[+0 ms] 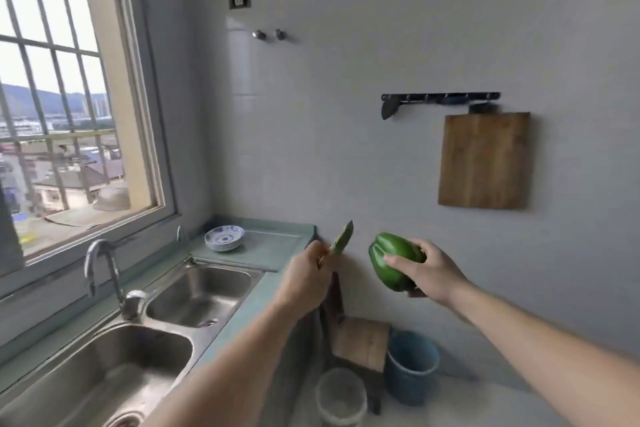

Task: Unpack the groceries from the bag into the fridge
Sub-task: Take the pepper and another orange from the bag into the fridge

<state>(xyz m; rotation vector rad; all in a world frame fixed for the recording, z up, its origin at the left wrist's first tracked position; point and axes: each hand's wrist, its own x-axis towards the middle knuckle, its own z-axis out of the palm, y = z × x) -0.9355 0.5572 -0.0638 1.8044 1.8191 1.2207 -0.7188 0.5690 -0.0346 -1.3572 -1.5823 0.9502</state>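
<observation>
My right hand (427, 270) grips a large green bell pepper (391, 262) in the air, past the right end of the counter. My left hand (308, 274) is closed on a slim green vegetable (343, 237), likely a chilli or a pod, whose tip points up and right. Both hands are raised in front of the grey tiled wall. No bag and no fridge are in view.
A teal counter (273, 246) holds a double steel sink (194, 291) with a tap (100, 260) and a stack of blue-white plates (224, 237). A wooden board (485, 159) hangs on the wall. Below stand a wooden stool (362, 343), a blue bucket (412, 366) and a white bucket (341, 395).
</observation>
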